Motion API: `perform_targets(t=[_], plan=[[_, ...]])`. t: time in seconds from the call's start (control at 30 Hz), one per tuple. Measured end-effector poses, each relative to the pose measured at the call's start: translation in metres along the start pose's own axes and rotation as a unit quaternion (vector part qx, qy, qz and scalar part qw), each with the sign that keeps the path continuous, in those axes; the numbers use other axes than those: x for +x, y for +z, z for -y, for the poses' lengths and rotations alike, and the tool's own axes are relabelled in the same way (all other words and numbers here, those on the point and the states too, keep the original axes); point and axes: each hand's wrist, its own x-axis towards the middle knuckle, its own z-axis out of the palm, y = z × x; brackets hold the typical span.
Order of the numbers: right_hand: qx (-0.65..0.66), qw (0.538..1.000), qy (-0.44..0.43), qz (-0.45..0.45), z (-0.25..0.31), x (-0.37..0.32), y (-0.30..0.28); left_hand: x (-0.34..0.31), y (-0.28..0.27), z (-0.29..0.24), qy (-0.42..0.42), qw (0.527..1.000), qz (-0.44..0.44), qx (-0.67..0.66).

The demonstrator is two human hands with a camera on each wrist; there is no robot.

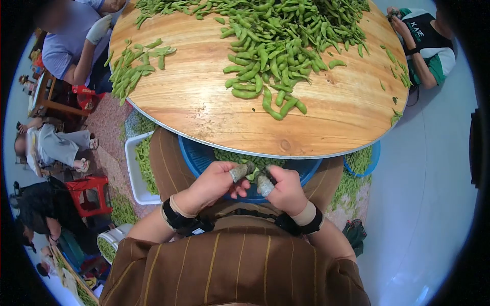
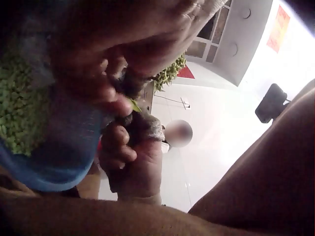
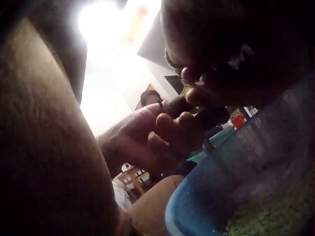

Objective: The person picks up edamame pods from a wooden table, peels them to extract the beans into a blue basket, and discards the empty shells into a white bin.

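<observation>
Both hands meet over a blue basket of green beans in the lap. The left hand and the right hand have wrapped, darkened thumbs and fingertips, close together. Between them a green pod is pinched; a bit of the pod shows at the fingertips in the left wrist view, and a sliver of the pod in the right wrist view. The fingers hide most of it. In the wrist views, the basket lies below the hands, with shelled beans inside.
A round wooden table holds a large heap of pods just ahead. A white tub stands left, a blue basin right. Pods litter the floor. Other people sit at both table sides; red stools stand left.
</observation>
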Motion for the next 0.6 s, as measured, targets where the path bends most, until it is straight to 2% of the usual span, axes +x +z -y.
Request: perform_targets(t=[0.07,0.13,0.2,0.23,0.3,0.33,0.4,0.43,0.5,0.53,0.6], plan=[[-0.041,0.999,-0.032,0.018,0.002,0.001,0.008,-0.001,0.003,0.003,-0.016,0.997,-0.019,-0.077],[-0.077,0.995,-0.062,0.030,0.001,0.001,0.016,-0.004,0.003,0.005,0.014,0.998,-0.029,-0.057],[-0.060,0.998,-0.017,0.009,-0.002,0.001,0.020,-0.005,0.001,0.004,0.078,0.996,-0.037,-0.016],[-0.059,0.998,-0.016,0.006,-0.003,0.001,0.020,-0.003,-0.003,0.006,0.077,0.996,-0.036,-0.014],[0.005,0.998,0.045,-0.039,-0.006,0.003,0.019,0.002,-0.012,0.012,0.061,0.995,-0.058,-0.050],[0.003,0.998,0.045,-0.039,-0.008,0.003,0.018,0.001,-0.013,0.011,0.062,0.995,-0.057,-0.051],[0.046,0.994,0.086,-0.040,-0.013,0.003,0.015,-0.002,-0.015,0.006,-0.014,0.994,-0.019,-0.105],[0.045,0.994,0.087,-0.039,-0.014,0.002,0.012,-0.001,-0.014,0.008,-0.015,0.994,-0.018,-0.106],[0.058,0.978,0.191,0.056,-0.015,-0.001,0.007,0.000,-0.011,0.011,0.021,0.998,-0.016,-0.052],[0.058,0.978,0.192,0.056,-0.007,-0.002,0.004,0.000,-0.011,0.011,0.020,0.998,-0.017,-0.053],[0.171,0.959,0.204,0.093,0.018,-0.001,-0.004,-0.003,-0.009,0.010,0.053,0.998,-0.024,-0.016]])
